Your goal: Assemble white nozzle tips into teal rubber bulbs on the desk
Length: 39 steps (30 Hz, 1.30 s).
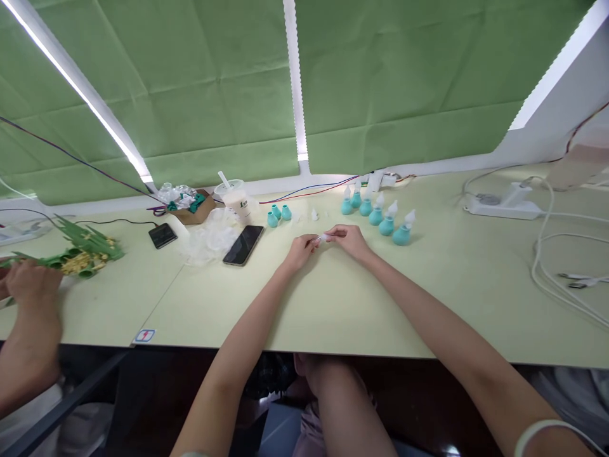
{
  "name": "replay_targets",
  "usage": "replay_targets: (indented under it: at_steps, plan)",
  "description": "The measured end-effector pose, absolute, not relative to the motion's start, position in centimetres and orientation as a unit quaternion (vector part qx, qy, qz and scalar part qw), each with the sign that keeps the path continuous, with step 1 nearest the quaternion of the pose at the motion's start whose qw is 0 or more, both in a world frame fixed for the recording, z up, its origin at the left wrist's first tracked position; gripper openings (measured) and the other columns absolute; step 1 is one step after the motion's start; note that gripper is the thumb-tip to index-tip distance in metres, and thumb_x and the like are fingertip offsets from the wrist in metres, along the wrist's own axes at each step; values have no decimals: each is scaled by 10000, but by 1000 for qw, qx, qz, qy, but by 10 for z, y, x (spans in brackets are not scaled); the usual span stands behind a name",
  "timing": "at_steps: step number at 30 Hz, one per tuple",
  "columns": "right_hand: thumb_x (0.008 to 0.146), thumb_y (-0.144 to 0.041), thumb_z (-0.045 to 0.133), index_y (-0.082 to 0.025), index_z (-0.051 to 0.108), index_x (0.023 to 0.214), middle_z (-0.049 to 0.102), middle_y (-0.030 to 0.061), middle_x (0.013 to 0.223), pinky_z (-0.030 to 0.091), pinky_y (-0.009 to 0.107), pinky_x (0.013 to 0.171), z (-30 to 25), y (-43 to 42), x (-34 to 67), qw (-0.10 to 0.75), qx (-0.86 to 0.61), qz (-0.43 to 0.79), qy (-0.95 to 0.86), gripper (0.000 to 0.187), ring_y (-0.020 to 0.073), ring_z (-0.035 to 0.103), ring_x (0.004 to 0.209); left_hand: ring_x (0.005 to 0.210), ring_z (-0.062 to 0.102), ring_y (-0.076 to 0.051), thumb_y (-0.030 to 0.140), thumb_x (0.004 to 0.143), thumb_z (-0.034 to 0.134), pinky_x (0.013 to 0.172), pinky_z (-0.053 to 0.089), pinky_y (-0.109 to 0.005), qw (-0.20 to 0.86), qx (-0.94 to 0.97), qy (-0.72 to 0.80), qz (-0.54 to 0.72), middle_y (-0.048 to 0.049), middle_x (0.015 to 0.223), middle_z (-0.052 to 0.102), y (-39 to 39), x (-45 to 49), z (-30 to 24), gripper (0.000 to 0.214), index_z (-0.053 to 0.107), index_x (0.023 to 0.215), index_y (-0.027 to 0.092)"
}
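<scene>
My left hand [302, 251] and my right hand [349, 240] meet over the middle of the table. Their fingertips pinch a small whitish translucent piece [324, 237] between them; fingers cover part of it, and its exact shape is too small to make out. Beyond my left hand stand 3 turquoise bulbs [273, 219] with open necks and no tips. A small clear nozzle tip [314, 214] stands on the table just past my fingers. Right of my right hand, a slanting row holds several turquoise bulbs [401, 235], most with clear pointed tips on top.
Left of my hands lie a phone [243, 245] and a crumpled plastic bag [209, 238], with a drink cup [236, 202] and a cardboard box [202, 209] behind. A power strip [504, 206] and white cables [542, 254] occupy the right. A co-worker's hand [33, 282] holds green stems at far left.
</scene>
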State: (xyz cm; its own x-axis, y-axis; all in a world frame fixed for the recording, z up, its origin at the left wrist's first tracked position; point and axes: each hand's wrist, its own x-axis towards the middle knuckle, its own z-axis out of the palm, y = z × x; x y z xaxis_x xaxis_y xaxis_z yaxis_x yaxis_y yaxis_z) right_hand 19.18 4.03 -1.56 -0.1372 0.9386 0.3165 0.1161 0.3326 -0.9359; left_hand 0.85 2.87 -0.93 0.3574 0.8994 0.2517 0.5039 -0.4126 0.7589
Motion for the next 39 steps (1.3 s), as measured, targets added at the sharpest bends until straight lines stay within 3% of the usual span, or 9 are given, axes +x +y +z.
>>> replay_targets:
  at_steps: [16, 23, 27, 31, 35, 39]
  plan:
    - [592, -274, 713, -176, 712, 670, 707, 22, 697, 512, 308, 701, -15, 40, 202, 429, -418, 403, -692, 125, 187, 650, 696, 613, 431, -119, 192, 864, 376, 630, 344, -241, 203, 842, 419, 273, -4, 654, 534, 17, 13, -6, 266, 635, 830, 142]
    - [535, -419, 778, -172, 701, 741, 712, 42, 751, 537, 327, 694, -19, 44, 202, 460, -412, 477, -626, 330, 171, 651, 634, 692, 478, -136, 274, 911, 313, 688, 368, -257, 243, 811, 441, 297, -15, 704, 536, 23, 17, -12, 312, 589, 850, 142]
    - [490, -521, 785, -171, 689, 731, 703, 51, 715, 548, 331, 694, -21, 49, 202, 493, -432, 503, -563, 436, 162, 645, 611, 730, 495, -133, 290, 865, 449, 698, 387, -253, 263, 788, 431, 353, -14, 797, 556, 29, 18, -14, 247, 527, 1058, 156]
    - [527, -560, 756, -163, 673, 748, 700, 58, 719, 537, 319, 674, -22, 47, 200, 473, -426, 502, -585, 462, 156, 638, 600, 738, 493, -131, 238, 814, 514, 713, 393, -258, 237, 787, 427, 378, -35, 848, 584, 37, 11, -16, 183, 586, 959, 154]
    - [790, -509, 551, -189, 661, 916, 701, 62, 895, 499, 296, 629, -23, 46, 196, 451, -454, 432, -636, 361, 149, 639, 649, 731, 520, -132, 249, 796, 538, 711, 411, -258, 274, 741, 446, 420, -61, 905, 628, 48, -6, -12, 233, 622, 988, 146]
    - [858, -266, 495, -250, 668, 962, 678, 24, 958, 455, 313, 707, -19, 61, 184, 409, -543, 173, -712, 203, 167, 603, 776, 676, 528, -134, 291, 772, 583, 673, 420, -257, 300, 670, 493, 466, -51, 809, 633, 59, -28, -6, 280, 640, 999, 139]
